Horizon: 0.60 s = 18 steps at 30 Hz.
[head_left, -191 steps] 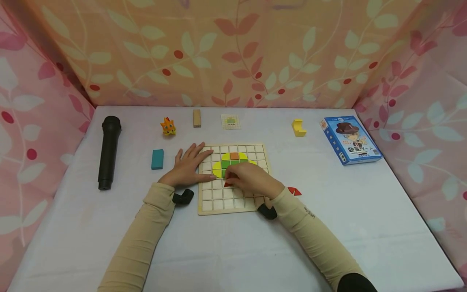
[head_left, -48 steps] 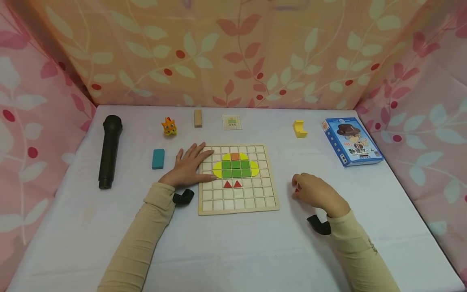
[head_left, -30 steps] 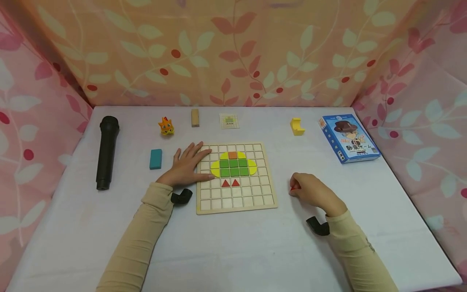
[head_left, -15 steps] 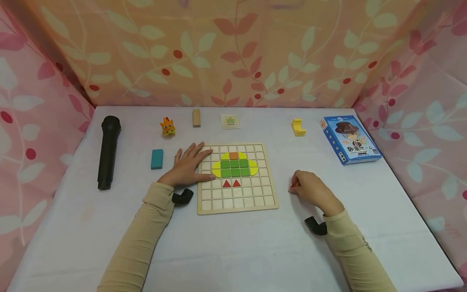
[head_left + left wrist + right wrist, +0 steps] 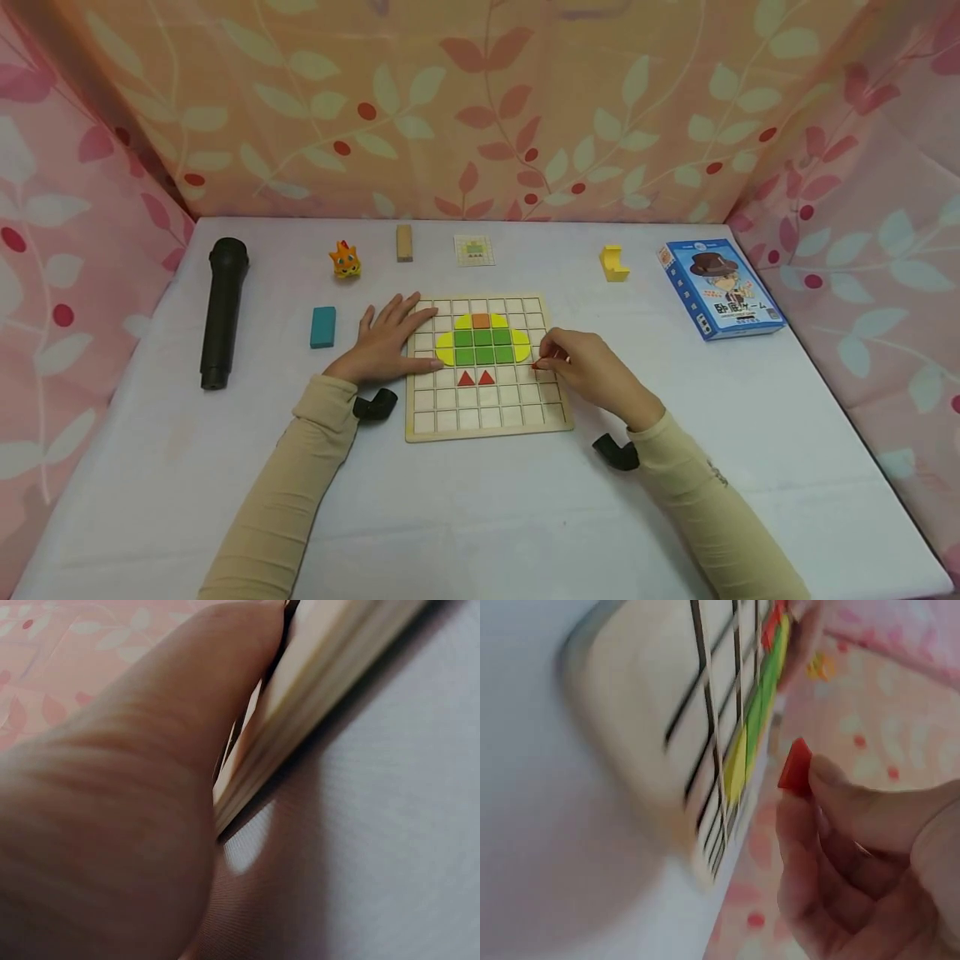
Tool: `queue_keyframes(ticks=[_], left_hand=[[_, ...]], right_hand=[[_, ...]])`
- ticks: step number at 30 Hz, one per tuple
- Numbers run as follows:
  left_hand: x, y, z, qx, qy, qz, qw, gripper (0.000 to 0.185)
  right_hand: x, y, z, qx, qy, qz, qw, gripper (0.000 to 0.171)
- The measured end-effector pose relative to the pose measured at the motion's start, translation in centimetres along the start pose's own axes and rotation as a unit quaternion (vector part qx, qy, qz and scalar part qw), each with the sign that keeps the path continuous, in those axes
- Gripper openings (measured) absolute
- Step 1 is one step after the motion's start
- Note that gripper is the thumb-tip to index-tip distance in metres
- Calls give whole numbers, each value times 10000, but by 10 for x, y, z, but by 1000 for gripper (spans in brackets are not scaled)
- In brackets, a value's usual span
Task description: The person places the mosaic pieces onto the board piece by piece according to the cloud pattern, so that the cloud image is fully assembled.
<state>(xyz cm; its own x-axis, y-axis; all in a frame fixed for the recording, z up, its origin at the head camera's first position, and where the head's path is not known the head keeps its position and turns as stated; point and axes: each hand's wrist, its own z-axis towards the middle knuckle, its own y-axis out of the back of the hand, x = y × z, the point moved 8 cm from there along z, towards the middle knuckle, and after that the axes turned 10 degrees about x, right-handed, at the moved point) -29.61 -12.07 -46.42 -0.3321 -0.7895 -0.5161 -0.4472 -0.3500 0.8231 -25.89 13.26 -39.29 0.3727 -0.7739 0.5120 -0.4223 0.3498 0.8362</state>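
Note:
A wooden grid board [image 5: 487, 417] lies at the table's middle, carrying green, yellow and orange tiles [image 5: 483, 339] and two red triangles [image 5: 476, 377]. My left hand [image 5: 386, 337] lies flat with straight fingers on the board's left edge [image 5: 300, 697]. My right hand [image 5: 573, 362] hovers over the board's right side and pinches a small red triangle piece [image 5: 536, 365] [image 5: 795, 766] at its fingertips. The right wrist view shows the board [image 5: 645, 727] blurred beyond that piece.
A black microphone [image 5: 221, 312] lies at the left, with a teal block [image 5: 323, 327] beside it. Along the back are an orange cat figure [image 5: 345, 259], a wooden block [image 5: 404, 242], a pattern card [image 5: 474, 250], a yellow piece [image 5: 614, 262] and a blue box [image 5: 720, 287]. Patterned cloth walls surround the table.
My right hand picked up a red triangle from the table right of the board and carried it left over the board's right side. The left hand stayed put.

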Motion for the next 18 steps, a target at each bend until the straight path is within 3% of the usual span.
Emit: queue_keyframes(ticks=[8,18], left_hand=[[-2,0,-2,-27,11,0,10000,88],[-6,0,-3,-8,-4,39,10000,88]], right_hand=[[25,-21,26,306,533,-158,9980,11],[26,-34,27,687,722,-274,9946,4]])
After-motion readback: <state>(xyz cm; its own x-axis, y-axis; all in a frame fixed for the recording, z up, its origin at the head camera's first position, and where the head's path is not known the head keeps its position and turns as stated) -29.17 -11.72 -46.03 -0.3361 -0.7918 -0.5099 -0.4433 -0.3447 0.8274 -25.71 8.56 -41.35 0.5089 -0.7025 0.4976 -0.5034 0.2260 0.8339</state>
